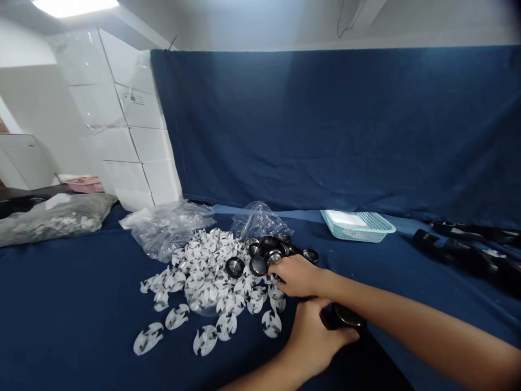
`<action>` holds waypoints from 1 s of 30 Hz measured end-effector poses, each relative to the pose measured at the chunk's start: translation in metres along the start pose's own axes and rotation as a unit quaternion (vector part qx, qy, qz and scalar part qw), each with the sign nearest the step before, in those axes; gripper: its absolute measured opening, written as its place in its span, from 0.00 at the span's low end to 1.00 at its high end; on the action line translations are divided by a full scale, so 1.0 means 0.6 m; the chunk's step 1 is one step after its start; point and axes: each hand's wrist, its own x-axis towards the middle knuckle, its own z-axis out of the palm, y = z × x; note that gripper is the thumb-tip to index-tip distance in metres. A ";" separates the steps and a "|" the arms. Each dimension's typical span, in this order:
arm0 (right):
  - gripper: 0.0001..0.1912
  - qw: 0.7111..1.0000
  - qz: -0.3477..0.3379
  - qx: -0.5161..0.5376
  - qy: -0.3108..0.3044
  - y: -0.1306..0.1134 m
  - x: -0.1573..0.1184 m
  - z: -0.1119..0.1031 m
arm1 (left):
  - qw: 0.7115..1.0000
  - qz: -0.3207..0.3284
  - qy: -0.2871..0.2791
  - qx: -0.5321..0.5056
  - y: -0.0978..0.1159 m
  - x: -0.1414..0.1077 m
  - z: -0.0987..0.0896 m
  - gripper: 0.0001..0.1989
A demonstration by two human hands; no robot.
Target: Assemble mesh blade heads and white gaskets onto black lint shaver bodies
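Observation:
My left hand (pixel 315 339) is low in the view, its thumb and fingers curved around a black round piece with a shiny rim (pixel 348 315). Part of that piece is hidden by my hand and the other forearm. Crossing above it, my right hand (pixel 299 276) reaches in from the right with bent fingers at the edge of a cluster of black round caps (pixel 259 265). Its fingertips are closed together, and what lies between them is hidden. A heap of white curved plastic pieces (pixel 211 260) spreads to the left of my hands, with several loose ones in front.
Clear plastic bags (pixel 166 225) lie behind the heap. A light-blue basket (pixel 358 228) holding something white stands at the back right. White boxes (pixel 138 141) are stacked at the left, near a filled bag (pixel 57 220). Dark items (pixel 459 255) lie far right.

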 end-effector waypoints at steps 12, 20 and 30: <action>0.13 0.964 0.129 0.159 0.172 0.052 -0.150 -0.139 | 0.971 0.063 0.116 0.199 0.001 0.015 -0.052 0.21; 0.14 0.778 0.291 0.555 0.036 0.102 -0.292 -0.078 | 0.907 0.102 0.084 0.401 0.006 0.036 -0.100 0.22; 0.12 0.704 0.305 0.640 -0.038 0.094 -0.267 -0.031 | 0.898 0.243 -0.009 0.367 0.007 0.015 -0.062 0.11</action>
